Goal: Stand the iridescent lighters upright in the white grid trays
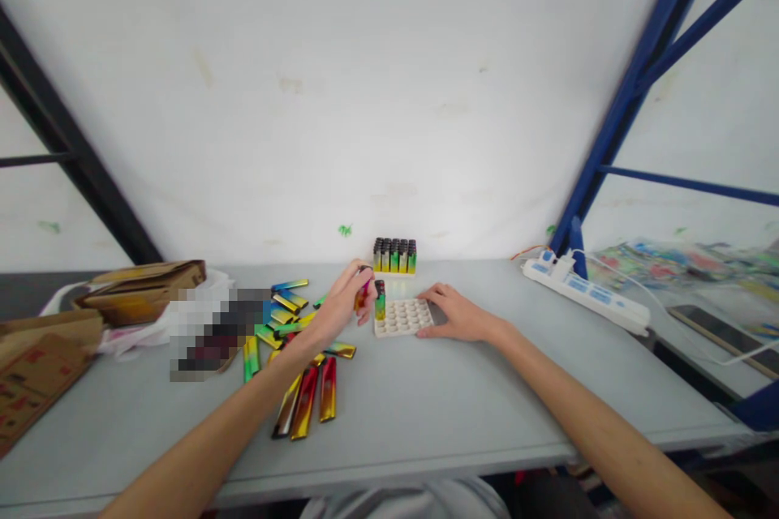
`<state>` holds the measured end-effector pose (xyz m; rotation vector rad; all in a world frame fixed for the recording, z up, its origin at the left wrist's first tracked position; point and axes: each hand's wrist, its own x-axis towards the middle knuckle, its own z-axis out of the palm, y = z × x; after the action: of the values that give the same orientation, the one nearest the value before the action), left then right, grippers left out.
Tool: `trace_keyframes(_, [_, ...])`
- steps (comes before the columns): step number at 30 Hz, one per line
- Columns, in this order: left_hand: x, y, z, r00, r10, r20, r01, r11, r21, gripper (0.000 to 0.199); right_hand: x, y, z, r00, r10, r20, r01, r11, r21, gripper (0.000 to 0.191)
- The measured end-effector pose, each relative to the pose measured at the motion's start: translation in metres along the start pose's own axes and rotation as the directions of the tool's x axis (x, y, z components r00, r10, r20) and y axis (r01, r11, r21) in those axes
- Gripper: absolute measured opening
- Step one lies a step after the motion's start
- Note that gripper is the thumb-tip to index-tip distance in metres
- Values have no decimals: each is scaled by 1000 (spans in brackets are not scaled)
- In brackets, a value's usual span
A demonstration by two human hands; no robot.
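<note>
My left hand (346, 300) is closed around a purple-and-gold lighter (363, 292), just left of a white tray (398, 331) with rows of round holes. Upright at the tray's left side stand green-and-yellow lighters (380, 302), partly hidden behind one another. My right hand (454, 312) rests at the tray's right edge, its fingers spread and touching the rim. Under and beside my left forearm lies a loose pile of shiny lighters (327, 389) in red, gold, green and blue.
A filled block of upright lighters (394, 257) stands by the wall. Cardboard boxes (49, 365) and a pixelated dark object (219, 332) are at left. A white power strip (587, 292) with cables and a phone (727, 332) lie at right. Blue metal posts (633, 97) rise there.
</note>
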<state>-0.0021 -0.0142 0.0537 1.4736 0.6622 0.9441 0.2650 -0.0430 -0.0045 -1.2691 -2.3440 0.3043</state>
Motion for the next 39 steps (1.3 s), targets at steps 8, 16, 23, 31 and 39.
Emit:
trace_keyframes(8, [-9, 23, -11, 953, 252, 167, -302, 767, 566, 28, 0, 2, 0, 1000, 4, 13, -4, 1000, 0, 72])
trace_keyframes(16, [-2, 8, -22, 952, 172, 254, -306, 586, 750, 26, 0, 1, -1, 1000, 10, 25, -10, 1000, -3, 70])
trace_keyframes(23, [-4, 8, -20, 960, 98, 262, -267, 603, 752, 23, -1, -1, -1, 1000, 9, 17, -9, 1000, 3, 67])
trace_keyframes(31, [-4, -2, -19, 956, 60, 286, -277, 502, 820, 40, 0, -1, -2, 999, 16, 42, -16, 1000, -20, 71])
trace_keyframes(39, [4, 22, -74, 977, 214, 24, -71, 213, 974, 39, -1, 3, -1, 999, 10, 47, -11, 1000, 7, 74])
